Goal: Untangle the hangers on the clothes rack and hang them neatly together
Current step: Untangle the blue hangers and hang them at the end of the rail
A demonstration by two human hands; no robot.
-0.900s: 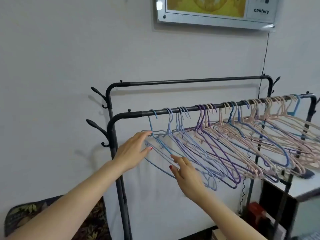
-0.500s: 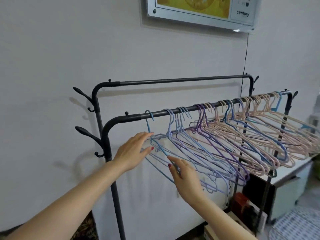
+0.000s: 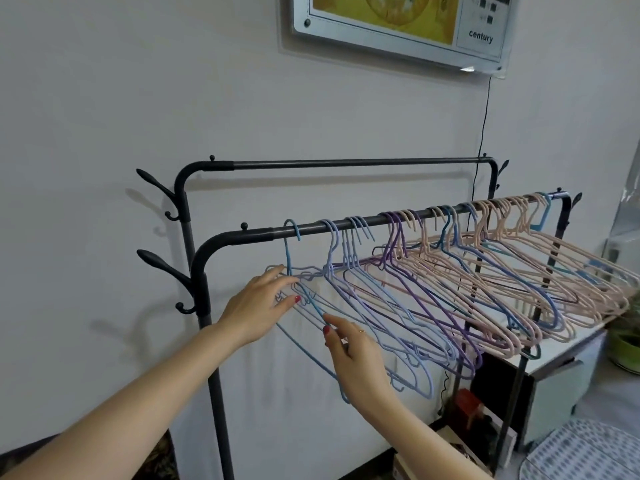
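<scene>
Left hand (image 3: 258,311) pinches blue hanger (image 3: 313,306) at frame centre; right hand (image 3: 356,355) grasps its lower wire; pink hangers (image 3: 540,271) crowd rack (image 3: 381,221) right.

**Open rail at the left, crowded wires to the right**

The front rail (image 3: 346,226) of the clothes rack (image 3: 214,375) ran bare from its left bend to the first blue hanger (image 3: 289,251), leaving passage there. Rightward, lavender, purple and pink hangers (image 3: 485,271) overlapped in a dense slanting mass that blocked reach between them. The left hand (image 3: 258,311) and right hand (image 3: 353,355) filled the near-left gap among the blue wires. The far rail (image 3: 346,163) stood bare. Coat hooks (image 3: 162,268) jutted out left of the post.
</scene>
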